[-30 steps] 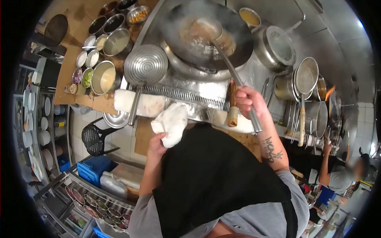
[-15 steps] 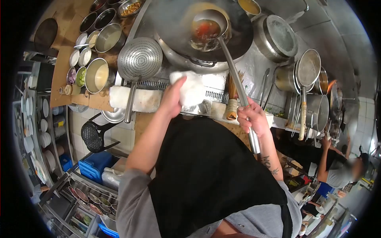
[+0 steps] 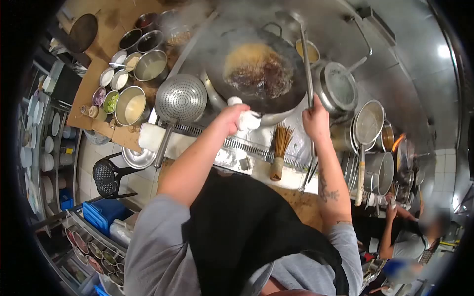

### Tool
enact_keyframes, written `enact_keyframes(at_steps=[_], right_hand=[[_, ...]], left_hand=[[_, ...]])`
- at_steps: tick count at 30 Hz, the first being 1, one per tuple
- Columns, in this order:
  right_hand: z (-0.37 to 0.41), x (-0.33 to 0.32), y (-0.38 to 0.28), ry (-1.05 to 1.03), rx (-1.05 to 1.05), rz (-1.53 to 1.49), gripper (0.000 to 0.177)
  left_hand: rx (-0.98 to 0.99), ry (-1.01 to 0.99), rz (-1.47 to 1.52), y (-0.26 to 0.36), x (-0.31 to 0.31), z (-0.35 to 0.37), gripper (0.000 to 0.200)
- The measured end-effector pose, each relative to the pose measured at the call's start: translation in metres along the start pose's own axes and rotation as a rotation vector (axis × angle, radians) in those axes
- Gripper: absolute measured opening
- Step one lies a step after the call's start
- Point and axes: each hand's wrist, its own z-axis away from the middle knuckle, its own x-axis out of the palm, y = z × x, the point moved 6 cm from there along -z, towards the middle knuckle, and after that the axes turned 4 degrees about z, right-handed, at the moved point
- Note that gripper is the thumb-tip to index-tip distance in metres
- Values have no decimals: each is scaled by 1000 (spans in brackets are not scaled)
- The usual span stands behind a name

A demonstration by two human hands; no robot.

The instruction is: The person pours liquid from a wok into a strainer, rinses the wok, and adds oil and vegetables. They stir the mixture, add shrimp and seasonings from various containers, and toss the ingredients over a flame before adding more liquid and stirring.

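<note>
While steam rose from the brown bubbling liquid [image 3: 256, 71] in the large dark round wok [image 3: 296, 91], the person's left arm was stretched forward with the elbow a little bent. The left hand [image 3: 228, 120] was closed on a folded white cloth [image 3: 245, 120], which it pressed against the near rim of the wok. The right forearm, with dark tattoos, was raised almost straight up. The right hand [image 3: 316, 118] made a tight fist around the long thin steel ladle handle [image 3: 306, 64], just beside the right edge of the wok. This handle stood nearly upright and ran up past the rim.

The cloth covered the left fingers and the part of the rim under it, so I could not tell what exactly was gripped there. The top end of the handle was lost in steam and blur, and the bowl of the ladle was hard to make out. A round perforated steel skimmer [image 3: 181, 98] lay left of the wok, and a bamboo brush [image 3: 279, 148] stood on the steel worktop [image 3: 232, 158] between the two arms. At the lower right, another person [image 3: 405, 237] was partly cut off and unclear.
</note>
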Motion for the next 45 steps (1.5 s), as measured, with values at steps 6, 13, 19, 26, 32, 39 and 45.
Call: enact_keyframes(at_steps=[6,13,19,26,32,39,45], right_hand=[[-64,17,-13,-244,-75,304,53],[-38,-21,-44,-283,-110,285,39],[-7,-50,-53,-325,-91,342,47],[23,-70,-78,-325,-52,419,54],[42,-82,-86,-239,-296,514,57],[56,-85,-112,-344,-49,427,56],[56,-81,-135,-363,-50,510,58]], left_hand=[[138,54,139,-10,0,-16,16],[253,77,161,-23,2,50,8],[163,44,166,-27,-8,98,8],[82,-79,193,-41,-20,125,12],[-12,-150,270,-53,-42,139,9],[-68,-288,333,-60,-72,138,25],[-98,-389,362,-59,-77,137,26]])
